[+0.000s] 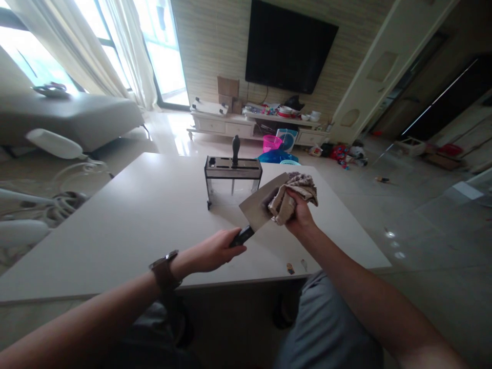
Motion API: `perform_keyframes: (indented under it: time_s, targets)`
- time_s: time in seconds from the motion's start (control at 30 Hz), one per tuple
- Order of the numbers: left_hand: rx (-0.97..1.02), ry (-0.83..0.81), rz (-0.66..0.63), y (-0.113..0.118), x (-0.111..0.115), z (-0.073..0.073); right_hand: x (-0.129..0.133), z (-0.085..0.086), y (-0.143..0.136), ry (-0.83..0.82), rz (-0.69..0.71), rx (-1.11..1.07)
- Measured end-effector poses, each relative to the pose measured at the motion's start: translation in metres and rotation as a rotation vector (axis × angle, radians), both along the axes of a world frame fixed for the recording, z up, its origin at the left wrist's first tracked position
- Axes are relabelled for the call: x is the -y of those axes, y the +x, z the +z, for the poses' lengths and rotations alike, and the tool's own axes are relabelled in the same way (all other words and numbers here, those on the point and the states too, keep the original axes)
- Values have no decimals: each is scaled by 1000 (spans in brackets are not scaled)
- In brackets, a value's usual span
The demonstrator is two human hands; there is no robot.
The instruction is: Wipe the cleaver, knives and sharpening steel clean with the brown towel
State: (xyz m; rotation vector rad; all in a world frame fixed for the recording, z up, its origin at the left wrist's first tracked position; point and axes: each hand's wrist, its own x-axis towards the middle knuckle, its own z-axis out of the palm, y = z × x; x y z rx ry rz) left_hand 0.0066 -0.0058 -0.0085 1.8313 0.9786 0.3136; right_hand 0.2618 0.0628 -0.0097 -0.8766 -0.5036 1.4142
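A cleaver (258, 203) with a broad metal blade is held above the white table (115, 230). My left hand (215, 250) is closed round its black handle, and a watch sits on that wrist. Bunched in my right hand (301, 215) is a patterned brown and white cloth (294, 192), which lies against the upper right part of the blade and covers some of it. Behind the cleaver stands a knife block (232, 169) with clear sides and a slotted top; one black-handled tool (236, 148) is upright in it.
Two small objects (290, 268) lie near the table's front edge. White ornate chairs (57, 146) stand at the left. Beyond the table are a pink basket (271, 142), a low cabinet (226, 125) with clutter on it, and a wall television (290, 46).
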Motion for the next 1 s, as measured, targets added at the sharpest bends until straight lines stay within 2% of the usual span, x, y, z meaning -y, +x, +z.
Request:
perform_keyframes:
  time_s: [0.1,0.27,0.37,0.47,0.67,0.83,1.0]
  targets:
    - [-3,29,15,4,0,-1,12,-4,-22,-94,3,-66]
    - [41,128,23,8,-1,-4,42,-12,-64,-3,84,13]
    - [65,115,0,7,-2,-5,51,-15,-74,28,96,80]
    - [90,25,-11,6,0,-6,52,-13,-73,42,104,136]
    - [175,-126,56,-4,-1,-7,42,-6,-59,86,161,290]
    - [192,-97,85,-19,-11,-6,35,-1,-44,89,253,344]
    - [108,-57,83,-18,-8,-3,34,-5,-46,32,280,219]
